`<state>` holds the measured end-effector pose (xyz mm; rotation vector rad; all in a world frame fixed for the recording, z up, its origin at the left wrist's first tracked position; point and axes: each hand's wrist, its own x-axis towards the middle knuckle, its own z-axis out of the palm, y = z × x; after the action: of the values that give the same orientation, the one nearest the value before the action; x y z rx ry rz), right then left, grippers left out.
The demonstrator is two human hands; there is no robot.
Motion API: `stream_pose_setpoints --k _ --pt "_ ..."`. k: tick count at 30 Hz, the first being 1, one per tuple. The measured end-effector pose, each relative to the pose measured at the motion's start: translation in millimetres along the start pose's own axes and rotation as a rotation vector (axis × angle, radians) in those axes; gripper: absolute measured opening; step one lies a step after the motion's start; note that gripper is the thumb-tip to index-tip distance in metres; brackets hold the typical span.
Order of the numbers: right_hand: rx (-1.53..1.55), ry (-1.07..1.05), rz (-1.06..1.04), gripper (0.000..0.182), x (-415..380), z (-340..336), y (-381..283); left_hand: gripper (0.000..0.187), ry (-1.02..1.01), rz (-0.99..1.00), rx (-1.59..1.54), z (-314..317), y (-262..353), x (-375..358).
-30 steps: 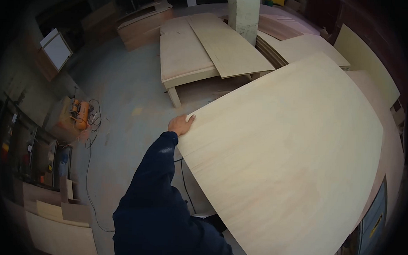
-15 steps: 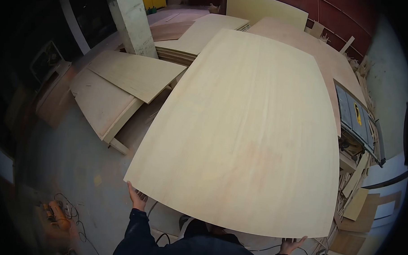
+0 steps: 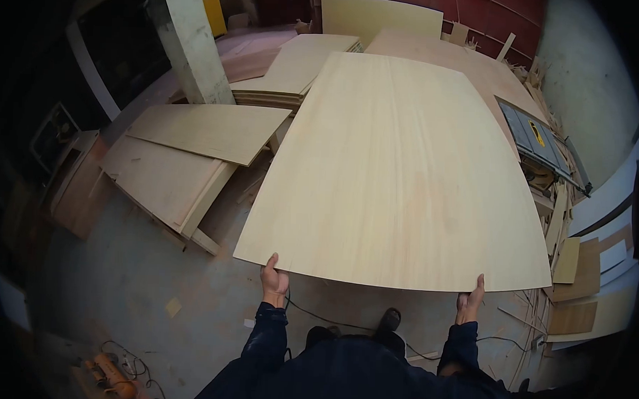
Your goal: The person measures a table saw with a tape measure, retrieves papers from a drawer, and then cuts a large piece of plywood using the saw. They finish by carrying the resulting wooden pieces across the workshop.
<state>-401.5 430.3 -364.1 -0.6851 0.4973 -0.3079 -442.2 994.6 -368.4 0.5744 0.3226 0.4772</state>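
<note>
A large pale plywood sheet [image 3: 397,181] stretches away from me across the middle of the view. My left hand [image 3: 274,281] grips its near edge close to the left corner, thumb on top and fingers beneath. Toward the right end of that same edge, my right hand [image 3: 471,300] holds on with its thumb up; its fingers are mostly hidden under the sheet. The sheet's far part overlaps a broad reddish-brown board surface [image 3: 437,49] behind it.
To the left, a low table [image 3: 165,180] bears a loose board [image 3: 216,129]. Beyond stand a concrete pillar [image 3: 191,47] and stacked sheets [image 3: 296,68]. A table saw [image 3: 533,136] and wood scraps line the right. An orange power tool [image 3: 113,375] and cables lie on the floor.
The sheet's near edge has moved farther from my body, its left corner shifting right. My left hand has slid inward along the edge. The view has turned slightly.
</note>
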Motion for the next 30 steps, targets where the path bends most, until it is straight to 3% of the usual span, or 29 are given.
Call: stream_pose_setpoints --k 3,7,10,12,13,15,16,18,19,20,22,24,26,28,29,30 --pt "0.055 -0.154 -0.132 0.046 -37.2 16.5 -21.5 0.042 -0.036 0.057 0.073 44.4 62.5 -27.9" --pt "-0.041 -0.146 -0.325 0.042 -114.3 72.9 -71.6 0.041 -0.043 0.259 0.102 106.4 129.3 -64.3" --pt "0.087 -0.191 -0.461 0.044 -129.2 97.2 -98.9 0.043 -0.045 0.366 0.013 149.1 160.4 -93.1" --pt "0.291 -0.095 -0.877 0.051 -142.8 129.6 -110.1 0.044 -0.055 0.406 -0.068 182.2 178.2 -110.5" --pt "0.294 -0.097 -0.882 0.051 -156.8 154.5 -117.4 0.042 -0.025 0.449 -0.098 197.7 186.3 -121.3" --pt "0.521 -0.136 -1.472 0.055 -183.0 200.7 -127.3 0.041 0.002 0.494 -0.134 215.2 201.7 -132.7" --pt "0.525 -0.142 -1.478 0.055 -180.3 204.6 -133.9 0.037 0.050 0.516 -0.127 219.9 210.0 -133.8" --pt "0.040 0.066 -2.027 0.075 -161.6 196.1 -153.1 0.033 0.088 0.543 -0.120 232.4 216.2 -138.9" --pt "-0.079 0.182 -1.976 0.090 -152.2 188.4 -161.4 0.030 0.098 0.548 -0.125 238.4 216.1 -142.1" --pt "-0.067 0.186 -1.985 0.090 -133.3 176.9 -173.8 0.026 0.104 0.555 -0.140 246.6 217.1 -143.4" --pt "-0.199 -0.013 -1.958 0.086 -104.9 151.7 -195.4 0.026 0.103 0.555 -0.148 260.3 222.4 -148.9" --pt "-0.099 0.037 -1.994 0.083 -146.7 193.4 -207.4 0.026 0.108 0.552 -0.158 269.8 234.1 -151.1" --pt "-0.016 -0.037 -1.996 0.081 -155.0 210.5 -229.9 0.022 -0.037 0.616 -0.184 277.7 250.3 -151.1" --pt "-0.102 0.113 -2.006 0.085 -181.6 236.9 -267.3 0.021 -0.133 0.781 -0.231 308.5 266.4 -164.4" --pt "-0.144 0.235 -2.121 0.083 -198.3 259.5 -285.9 0.029 -0.155 0.833 -0.200 323.2 280.7 -165.1" --pt "-0.120 0.200 -2.136 0.078 -205.3 276.1 -309.7 0.037 -0.177 0.878 -0.170 339.9 295.6 -164.2"
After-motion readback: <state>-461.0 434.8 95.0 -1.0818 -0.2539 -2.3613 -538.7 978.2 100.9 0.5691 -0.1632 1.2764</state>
